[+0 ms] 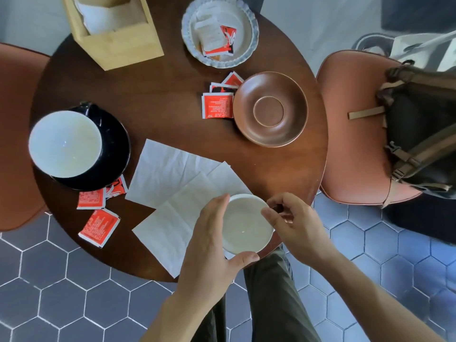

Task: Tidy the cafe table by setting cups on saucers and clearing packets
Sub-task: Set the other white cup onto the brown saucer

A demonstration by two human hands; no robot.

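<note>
A white-lined cup [244,224] sits at the near edge of the round dark table [172,99]. My left hand [209,240] wraps its left side and my right hand [293,223] pinches its handle on the right. An empty brown saucer [270,108] lies at the right of the table. A second cup [65,143] stands on a black saucer [116,149] at the left. Red packets lie beside the brown saucer [218,104], below the black saucer [91,198] and near the front-left edge [98,227].
A scalloped white dish [249,28] at the back holds more packets. A wooden napkin box [116,38] stands at the back left. White napkins [172,188] spread over the table's middle. Orange chairs flank the table; the right one [350,134] carries a backpack [422,129].
</note>
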